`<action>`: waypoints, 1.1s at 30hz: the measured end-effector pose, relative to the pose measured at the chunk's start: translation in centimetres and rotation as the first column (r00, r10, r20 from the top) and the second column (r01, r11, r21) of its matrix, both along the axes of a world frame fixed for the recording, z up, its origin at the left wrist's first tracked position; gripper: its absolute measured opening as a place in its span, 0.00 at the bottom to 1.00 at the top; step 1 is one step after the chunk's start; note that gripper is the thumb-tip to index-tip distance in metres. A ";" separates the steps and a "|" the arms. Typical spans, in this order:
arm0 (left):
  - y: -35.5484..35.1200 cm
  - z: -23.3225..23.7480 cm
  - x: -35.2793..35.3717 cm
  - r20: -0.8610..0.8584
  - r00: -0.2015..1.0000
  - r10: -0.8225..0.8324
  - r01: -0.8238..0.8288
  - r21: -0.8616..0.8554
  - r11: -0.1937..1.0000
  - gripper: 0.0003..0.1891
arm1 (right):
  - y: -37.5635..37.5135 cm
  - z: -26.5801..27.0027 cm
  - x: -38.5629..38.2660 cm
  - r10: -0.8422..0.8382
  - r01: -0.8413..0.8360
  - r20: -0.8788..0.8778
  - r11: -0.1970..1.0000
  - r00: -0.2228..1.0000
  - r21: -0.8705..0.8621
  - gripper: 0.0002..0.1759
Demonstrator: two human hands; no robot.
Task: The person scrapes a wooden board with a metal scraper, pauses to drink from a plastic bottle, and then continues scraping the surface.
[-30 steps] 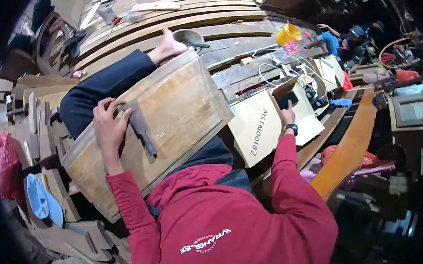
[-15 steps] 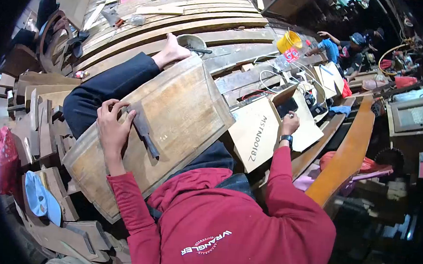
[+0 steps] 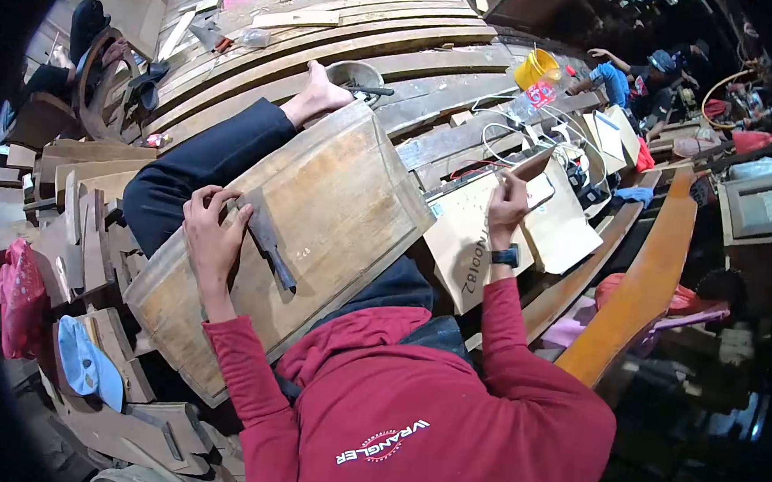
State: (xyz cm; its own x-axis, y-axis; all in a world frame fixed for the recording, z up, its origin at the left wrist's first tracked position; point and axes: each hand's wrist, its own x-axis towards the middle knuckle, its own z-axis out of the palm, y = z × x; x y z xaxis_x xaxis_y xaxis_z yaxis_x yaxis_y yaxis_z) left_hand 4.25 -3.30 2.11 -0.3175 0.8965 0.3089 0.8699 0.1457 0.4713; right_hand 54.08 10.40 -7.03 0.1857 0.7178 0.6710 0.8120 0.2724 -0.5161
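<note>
On my lap lies a wide worn wooden board [image 3: 345,194]. My left hand [image 3: 212,230] rests on it with bent fingers apart, its thumb touching the upper end of a dark flat metal blade [image 3: 267,234] with a narrow tang. My right hand [image 3: 505,211] is raised over a pale box [image 3: 461,237] marked with black letters and numbers, partly hidden by my wrist. Its fingers are curled closed; what they hold, if anything, I cannot make out. Just beyond stands a small brown panel [image 3: 534,165], beside a flat pale-faced object [image 3: 540,193].
White cables and black plugs [image 3: 590,196] lie beyond the box. A yellow bucket [image 3: 535,69] and a grey bowl [image 3: 353,77] stand farther off. A varnished curved plank [image 3: 640,274] slopes at my right. Wood offcuts and a blue cap [image 3: 87,360] lie left. Other people [image 3: 652,85] sit far right.
My right hand has moved up and left, from inside the box area to beside the brown panel. My left hand and the blade keep their places on the board.
</note>
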 end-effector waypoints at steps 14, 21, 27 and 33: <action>0.0 -0.3 -0.5 0.010 0.999 -0.035 0.035 0.068 0.997 0.16 | -12.5 7.5 -24.8 0.970 -0.846 0.095 0.243 0.225 -0.474 0.30; -0.3 -0.4 -0.8 -0.012 1.000 0.009 -0.008 0.088 0.996 0.17 | -12.5 5.2 -27.3 0.952 -0.870 0.183 0.299 0.245 -0.392 0.26; 0.1 -1.5 -1.5 0.283 0.958 0.049 -0.124 0.255 0.959 0.12 | -11.3 5.6 -27.3 0.969 -0.963 0.185 0.199 0.165 -0.183 0.30; 0.1 -1.8 -2.1 0.320 0.945 0.071 -0.165 0.276 0.947 0.19 | -11.3 5.9 -28.3 0.969 -0.934 0.104 0.246 0.226 -0.260 0.36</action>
